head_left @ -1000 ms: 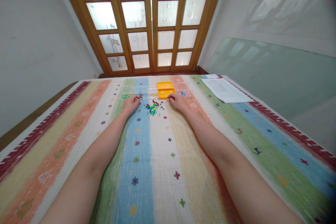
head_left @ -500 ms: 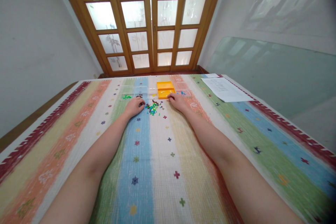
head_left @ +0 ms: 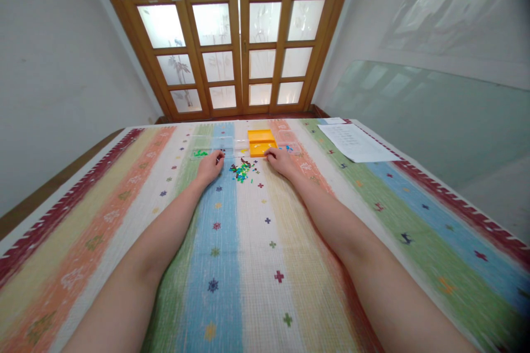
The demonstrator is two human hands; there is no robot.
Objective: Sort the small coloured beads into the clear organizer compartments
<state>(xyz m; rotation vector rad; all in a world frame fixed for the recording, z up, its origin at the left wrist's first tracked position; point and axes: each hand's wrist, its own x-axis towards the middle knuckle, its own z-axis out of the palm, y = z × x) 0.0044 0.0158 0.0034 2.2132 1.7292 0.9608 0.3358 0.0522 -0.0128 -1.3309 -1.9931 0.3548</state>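
Note:
A loose pile of small green, blue and dark pieces [head_left: 242,171] lies on the cloth between my hands. My left hand [head_left: 211,166] is left of the pile, at the front of a clear box, its fingers pinched on something too small to make out. Green pieces [head_left: 201,153] lie in the clear box beside it. My right hand [head_left: 279,160] rests at the front right corner of an open orange box [head_left: 261,135], fingers closed together; what they hold, if anything, is hidden. Blue pieces [head_left: 286,148] lie in another clear container just beyond it.
A striped patterned cloth [head_left: 256,253] covers the table. Printed white sheets [head_left: 351,142] lie at the far right. Glass-paned wooden doors [head_left: 240,33] stand beyond the table, and a glass panel [head_left: 430,116] leans along the right wall.
My left hand has moved slightly left and away from me, from the pile's edge towards the clear box. My right hand has stayed at the orange box.

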